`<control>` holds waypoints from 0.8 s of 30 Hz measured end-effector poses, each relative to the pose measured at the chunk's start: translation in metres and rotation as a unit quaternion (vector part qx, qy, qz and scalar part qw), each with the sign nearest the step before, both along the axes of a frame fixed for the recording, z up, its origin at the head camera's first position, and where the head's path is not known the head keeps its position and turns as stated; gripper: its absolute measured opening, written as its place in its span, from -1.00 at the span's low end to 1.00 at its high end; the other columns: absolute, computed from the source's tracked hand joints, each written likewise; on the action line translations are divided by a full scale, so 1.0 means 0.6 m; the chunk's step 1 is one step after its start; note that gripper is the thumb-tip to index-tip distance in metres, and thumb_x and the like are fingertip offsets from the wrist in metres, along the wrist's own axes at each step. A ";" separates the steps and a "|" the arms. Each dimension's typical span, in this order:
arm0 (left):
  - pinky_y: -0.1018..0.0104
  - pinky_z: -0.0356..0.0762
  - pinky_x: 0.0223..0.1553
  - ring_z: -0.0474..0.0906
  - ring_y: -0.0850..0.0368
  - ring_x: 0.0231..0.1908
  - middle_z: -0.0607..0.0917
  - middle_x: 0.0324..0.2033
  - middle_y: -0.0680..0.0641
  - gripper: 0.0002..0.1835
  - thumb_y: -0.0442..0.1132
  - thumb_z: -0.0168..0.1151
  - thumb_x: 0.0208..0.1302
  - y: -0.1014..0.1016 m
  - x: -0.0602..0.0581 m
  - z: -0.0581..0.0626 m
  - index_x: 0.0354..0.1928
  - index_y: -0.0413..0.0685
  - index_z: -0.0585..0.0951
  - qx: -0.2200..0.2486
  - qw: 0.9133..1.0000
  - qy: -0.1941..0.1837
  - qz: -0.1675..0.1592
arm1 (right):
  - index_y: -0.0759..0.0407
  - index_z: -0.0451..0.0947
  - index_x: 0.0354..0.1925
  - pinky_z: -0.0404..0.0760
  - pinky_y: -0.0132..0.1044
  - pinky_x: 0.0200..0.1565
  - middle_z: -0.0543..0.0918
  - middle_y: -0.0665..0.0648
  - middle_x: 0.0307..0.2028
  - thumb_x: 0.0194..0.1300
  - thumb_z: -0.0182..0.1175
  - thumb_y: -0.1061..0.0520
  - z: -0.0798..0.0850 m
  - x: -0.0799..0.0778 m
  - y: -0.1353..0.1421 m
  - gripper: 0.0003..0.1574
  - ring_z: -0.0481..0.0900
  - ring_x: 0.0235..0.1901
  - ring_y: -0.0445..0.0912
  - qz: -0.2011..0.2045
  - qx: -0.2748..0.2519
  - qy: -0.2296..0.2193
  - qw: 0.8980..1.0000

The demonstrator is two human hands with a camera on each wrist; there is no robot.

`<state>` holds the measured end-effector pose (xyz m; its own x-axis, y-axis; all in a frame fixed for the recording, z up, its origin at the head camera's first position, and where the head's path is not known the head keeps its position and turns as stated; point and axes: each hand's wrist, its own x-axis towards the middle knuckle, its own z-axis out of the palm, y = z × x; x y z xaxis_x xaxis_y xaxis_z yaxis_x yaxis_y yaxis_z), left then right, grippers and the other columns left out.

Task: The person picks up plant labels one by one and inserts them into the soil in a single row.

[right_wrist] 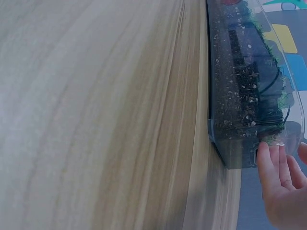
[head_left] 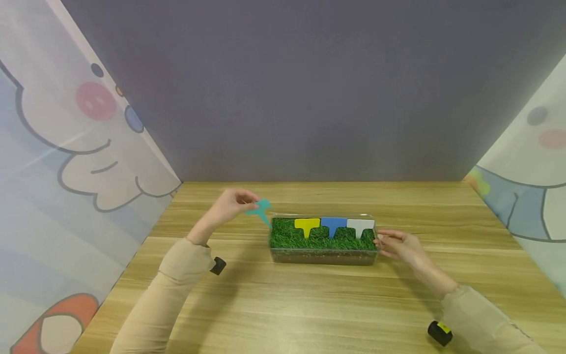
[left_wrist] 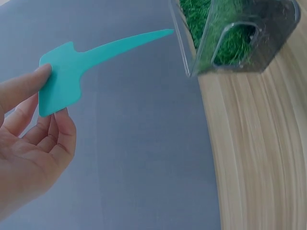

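My left hand (head_left: 231,204) pinches a teal T-shaped plant label (left_wrist: 62,79) by its broad head, thumb on one face and fingers behind. The label's pointed stem slants down toward the left end of a clear plastic planter box (head_left: 323,257), its tip close to the rim. Green grass (head_left: 283,235) covers dark soil inside the box. Standing in the grass are a yellow label (head_left: 306,224), a blue label (head_left: 333,223) and a white label (head_left: 360,224). At the box's right end, my right hand (head_left: 401,245) holds the end wall, fingertips at the handle opening and thumb by the rim.
The box rests on a wood-grain table (head_left: 283,305). Behind the table rises a grey wall (head_left: 309,98), with cartoon-printed panels (head_left: 57,162) at both sides. A small black device (head_left: 218,266) sits at the left wrist, and another black device (head_left: 439,333) at the right.
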<state>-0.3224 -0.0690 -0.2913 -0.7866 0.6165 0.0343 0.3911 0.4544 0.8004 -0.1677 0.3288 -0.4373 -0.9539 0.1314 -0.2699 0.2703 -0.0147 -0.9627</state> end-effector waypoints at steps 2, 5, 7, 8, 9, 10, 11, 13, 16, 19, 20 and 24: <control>0.26 0.49 -0.34 0.52 -0.01 -0.35 0.62 -0.34 -0.11 -0.83 -0.32 0.19 0.12 0.007 0.003 -0.003 -0.24 -0.22 0.60 -0.004 1.000 0.002 -0.005 | 0.38 0.22 0.17 0.52 -0.30 -0.14 0.61 -0.01 -0.24 -0.24 0.30 -0.34 -0.003 -0.001 0.002 0.19 0.58 -0.24 -0.23 -0.002 0.000 -0.001 1.000; 0.19 0.50 -0.32 0.51 0.06 -0.36 0.62 -0.34 -0.09 -0.84 -0.32 0.20 0.11 0.016 0.005 -0.007 -0.25 -0.21 0.61 -0.006 1.000 0.007 -0.012 | 0.38 0.19 0.19 0.52 -0.30 -0.14 0.61 0.00 -0.22 -0.21 0.29 -0.33 -0.005 -0.001 0.003 0.18 0.58 -0.23 -0.24 0.000 -0.001 -0.002 1.000; 0.17 0.50 -0.31 0.50 0.10 -0.37 0.62 -0.35 -0.07 -0.85 -0.32 0.21 0.10 0.021 0.005 -0.011 -0.27 -0.19 0.62 -0.007 1.000 0.012 -0.016 | 0.37 0.19 0.19 0.52 -0.30 -0.13 0.61 0.00 -0.22 -0.19 0.29 -0.32 -0.005 -0.001 0.003 0.16 0.58 -0.23 -0.24 -0.001 -0.002 -0.003 1.000; 0.17 0.50 -0.32 0.50 0.11 -0.38 0.62 -0.36 -0.07 -0.85 -0.32 0.22 0.10 0.024 0.006 -0.012 -0.27 -0.20 0.62 -0.006 1.000 0.015 -0.018 | 0.37 0.20 0.19 0.52 -0.30 -0.14 0.61 -0.01 -0.22 -0.19 0.29 -0.32 -0.006 -0.001 0.003 0.16 0.58 -0.23 -0.24 -0.002 -0.002 -0.004 1.000; 0.19 0.50 -0.32 0.49 0.12 -0.38 0.62 -0.36 -0.07 -0.85 -0.33 0.22 0.09 0.027 0.006 -0.014 -0.27 -0.21 0.62 -0.005 1.000 0.017 -0.023 | 0.37 0.19 0.19 0.52 -0.31 -0.14 0.61 -0.01 -0.22 -0.18 0.29 -0.32 -0.006 -0.001 0.003 0.15 0.58 -0.23 -0.25 0.000 -0.002 -0.004 1.000; 0.22 0.50 -0.33 0.49 0.13 -0.39 0.62 -0.37 -0.07 -0.85 -0.33 0.22 0.08 0.029 0.006 -0.015 -0.27 -0.21 0.62 -0.006 0.999 0.019 -0.026 | 0.37 0.19 0.19 0.52 -0.31 -0.14 0.61 -0.01 -0.22 -0.17 0.29 -0.31 -0.006 -0.001 0.003 0.14 0.58 -0.23 -0.25 0.000 -0.002 -0.003 1.000; 0.25 0.50 -0.34 0.49 0.13 -0.40 0.62 -0.38 -0.07 -0.85 -0.34 0.22 0.08 0.031 0.006 -0.017 -0.28 -0.22 0.62 -0.005 0.999 0.020 -0.028 | 0.37 0.19 0.19 0.52 -0.31 -0.14 0.61 -0.02 -0.23 -0.16 0.28 -0.31 -0.006 -0.001 0.004 0.13 0.58 -0.23 -0.25 -0.001 -0.002 -0.003 1.000; 0.31 0.49 -0.36 0.48 0.13 -0.41 0.62 -0.39 -0.08 -0.85 -0.36 0.22 0.07 0.036 0.006 -0.020 -0.28 -0.24 0.61 -0.004 0.999 0.021 -0.036 | 0.38 0.19 0.19 0.52 -0.31 -0.14 0.61 -0.02 -0.23 -0.15 0.28 -0.30 -0.007 -0.001 0.004 0.12 0.58 -0.23 -0.25 -0.002 -0.003 -0.001 1.000; 0.34 0.49 -0.35 0.48 0.15 -0.41 0.62 -0.41 -0.06 -0.85 -0.36 0.22 0.06 0.041 0.006 -0.025 -0.28 -0.24 0.61 -0.007 0.999 0.020 -0.041 | 0.38 0.19 0.18 0.52 -0.31 -0.14 0.61 -0.02 -0.23 -0.15 0.29 -0.28 -0.008 -0.001 0.004 0.11 0.58 -0.23 -0.25 -0.003 -0.007 0.002 1.000; 0.33 0.49 -0.34 0.48 0.15 -0.41 0.61 -0.40 -0.06 -0.85 -0.36 0.22 0.06 0.046 0.004 -0.030 -0.28 -0.23 0.61 -0.009 0.999 0.019 -0.046 | 0.39 0.19 0.18 0.52 -0.30 -0.14 0.61 -0.01 -0.23 -0.14 0.29 -0.27 -0.008 -0.001 0.004 0.11 0.58 -0.23 -0.24 -0.003 -0.010 0.005 1.000; 0.33 0.49 -0.34 0.48 0.15 -0.41 0.61 -0.40 -0.05 -0.85 -0.35 0.23 0.06 0.047 0.004 -0.032 -0.28 -0.22 0.61 -0.010 0.999 0.019 -0.046 | 0.39 0.19 0.19 0.52 -0.30 -0.14 0.61 -0.01 -0.23 -0.14 0.29 -0.27 -0.008 -0.001 0.004 0.11 0.58 -0.23 -0.24 -0.003 -0.011 0.005 1.000; 0.33 0.48 -0.33 0.48 0.13 -0.40 0.62 -0.39 -0.07 -0.84 -0.35 0.23 0.07 0.053 0.005 -0.035 -0.28 -0.24 0.61 -0.011 0.998 0.019 -0.052 | 0.38 0.18 0.19 0.52 -0.30 -0.14 0.61 -0.01 -0.23 -0.13 0.29 -0.28 -0.008 -0.001 0.004 0.12 0.58 -0.23 -0.25 -0.002 -0.010 0.002 1.000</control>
